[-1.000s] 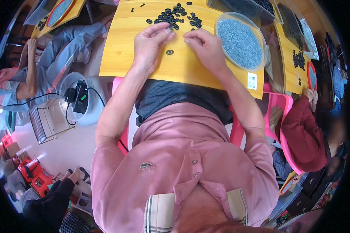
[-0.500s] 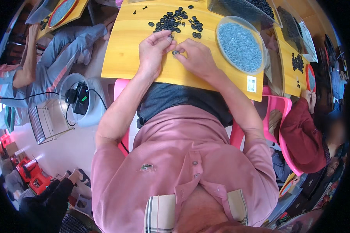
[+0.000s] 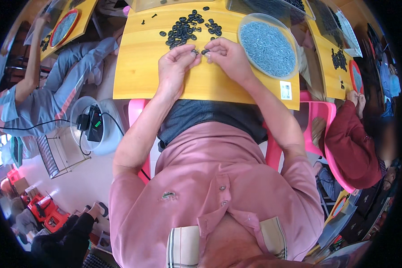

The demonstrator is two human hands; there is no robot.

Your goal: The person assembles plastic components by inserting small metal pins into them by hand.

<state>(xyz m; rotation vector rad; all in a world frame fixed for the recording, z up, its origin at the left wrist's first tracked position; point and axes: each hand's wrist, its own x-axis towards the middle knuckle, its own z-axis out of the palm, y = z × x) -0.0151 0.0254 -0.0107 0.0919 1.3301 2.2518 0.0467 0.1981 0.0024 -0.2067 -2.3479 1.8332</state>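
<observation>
Over the yellow table [image 3: 143, 71] my left hand [image 3: 173, 67] is closed in a pinch on a small dark piece [image 3: 194, 52], mostly covered by its fingertips. Close by on the right, my right hand [image 3: 230, 59] holds a small black oval piece [image 3: 205, 52] between thumb and fingers. The fingertips of both hands nearly meet. Just beyond them lies a loose pile of black oval pieces [image 3: 179, 35], with a smaller cluster of the same pieces [image 3: 214, 29] to its right. A round clear tub [image 3: 296, 67] full of thin silvery metal pins or screws stands right of my right hand.
Two tiny black parts [image 3: 154, 16] lie at the far left of the table. Clear bins [image 3: 241, 8] stand along the far edge. A white label [image 3: 286, 90] is on the near right corner. People sit at neighbouring tables; a plastic bucket [image 3: 79, 107] with cables stands on the left.
My right hand has moved up and turned, bringing its black oval piece closer to the left hand's fingertips. The left hand keeps its pinch. The whole view has shifted slightly.
</observation>
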